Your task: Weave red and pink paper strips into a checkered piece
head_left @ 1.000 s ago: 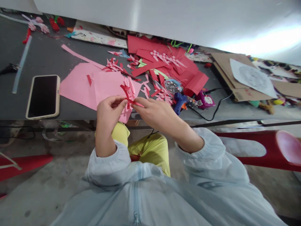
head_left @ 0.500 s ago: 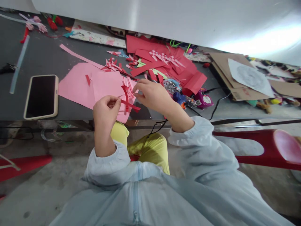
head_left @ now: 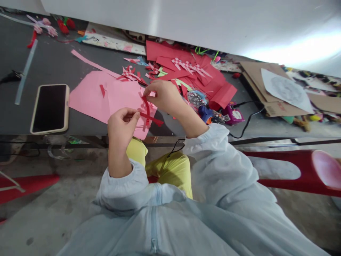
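My left hand [head_left: 122, 122] pinches the near end of a red paper strip [head_left: 151, 119] that reaches out to the right. A second red strip [head_left: 146, 105] crosses it and curves upward. At its upper end the thumb and fingers of my right hand [head_left: 163, 95] are closed on it. Pink paper strips [head_left: 141, 132] show beneath the red ones, partly hidden by my fingers. Under both hands lie large pink paper sheets [head_left: 87, 94], with a small red scrap [head_left: 102, 90] on top.
A phone [head_left: 50, 108] lies left of the pink sheets. Behind are checkered woven paper pieces [head_left: 186, 65] and red paper sheets [head_left: 160, 49]. To the right sit a container of pins [head_left: 196, 97], a purple box [head_left: 236, 115] with a black cable, and stacked cardboard [head_left: 255, 80].
My right hand has moved left and closed on the upper end of the curved red strip. My left hand keeps its pinch, and the view has shifted slightly.
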`<state>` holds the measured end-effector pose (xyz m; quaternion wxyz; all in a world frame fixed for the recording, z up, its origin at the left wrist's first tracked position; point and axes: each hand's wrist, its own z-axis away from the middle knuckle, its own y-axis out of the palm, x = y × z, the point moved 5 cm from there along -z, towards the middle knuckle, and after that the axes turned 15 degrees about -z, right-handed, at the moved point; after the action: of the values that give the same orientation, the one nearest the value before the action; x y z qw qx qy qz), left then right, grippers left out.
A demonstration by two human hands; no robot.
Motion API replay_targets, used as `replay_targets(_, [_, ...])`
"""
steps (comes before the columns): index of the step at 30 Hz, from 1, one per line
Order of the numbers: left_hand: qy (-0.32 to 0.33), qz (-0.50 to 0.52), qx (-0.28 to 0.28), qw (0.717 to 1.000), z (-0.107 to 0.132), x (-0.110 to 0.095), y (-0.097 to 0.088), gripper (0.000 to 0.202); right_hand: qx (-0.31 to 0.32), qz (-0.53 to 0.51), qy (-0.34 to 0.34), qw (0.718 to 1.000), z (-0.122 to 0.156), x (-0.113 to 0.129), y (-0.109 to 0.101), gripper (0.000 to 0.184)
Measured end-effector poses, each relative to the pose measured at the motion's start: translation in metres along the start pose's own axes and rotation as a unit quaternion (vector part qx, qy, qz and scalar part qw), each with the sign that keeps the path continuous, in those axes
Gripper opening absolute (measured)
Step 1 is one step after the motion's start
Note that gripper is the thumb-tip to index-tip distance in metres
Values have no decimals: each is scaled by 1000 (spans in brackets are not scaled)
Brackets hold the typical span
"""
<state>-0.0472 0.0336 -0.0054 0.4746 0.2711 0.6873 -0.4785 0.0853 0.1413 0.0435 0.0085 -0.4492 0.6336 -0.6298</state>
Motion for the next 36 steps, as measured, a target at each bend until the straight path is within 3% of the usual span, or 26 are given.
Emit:
replay_targets(9, [3,167,-49,985,0,-2,-9,12,-166,-172,40,970,19,-19,-42,16])
replay_targets(18, [-33,218,-4,975,0,-2,-10,31,-358,-206,29,910,52,-64,-84,16])
replay_targets(21, [-31,223,-9,974,0,-2,-11,31,-324,-231,54,916,65,-70,-95,14])
replay_targets(23, [-26,238,-19,971,-1,-2,-12,30,-346,-235,67,906,78,-66,-100,9])
replay_targets(26, [-19,258,-33,965,-1,-4,-12,29,-357,-270,30,894,95,-51,-96,16])
replay_targets(28, [-18,256,-40,966,-1,-4,-13,28,-339,-270,21,901,103,-41,-88,24])
replay_targets(30, [-14,240,-51,969,-1,-5,-13,27,-320,-255,34,912,111,-33,-81,26])
replay_targets(36, [18,152,-83,985,3,-10,-14,11,-305,-288,53,906,134,-6,-75,24])
